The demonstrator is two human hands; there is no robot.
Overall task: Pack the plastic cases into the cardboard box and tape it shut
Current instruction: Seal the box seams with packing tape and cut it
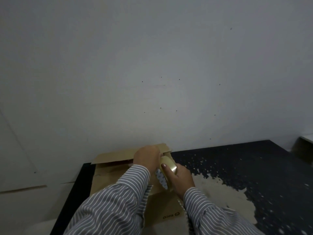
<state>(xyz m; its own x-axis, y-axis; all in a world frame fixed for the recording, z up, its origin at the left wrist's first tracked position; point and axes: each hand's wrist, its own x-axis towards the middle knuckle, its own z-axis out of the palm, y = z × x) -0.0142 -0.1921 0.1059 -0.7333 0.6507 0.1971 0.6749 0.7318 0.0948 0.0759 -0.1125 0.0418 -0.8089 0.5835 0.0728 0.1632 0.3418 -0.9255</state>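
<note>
On worn black table (254, 167), cardboard box (108, 177) sits near left, far flap partly raised. Right hand (179, 177) grips clear tape roll (167, 168) over box; left hand (147, 158) presses far flap, fingers hidden.

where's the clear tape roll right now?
Head view, lower centre: the clear packing tape roll is gripped by the right hand, just right of the left hand, over the brown cardboard box near its far right corner.
</note>
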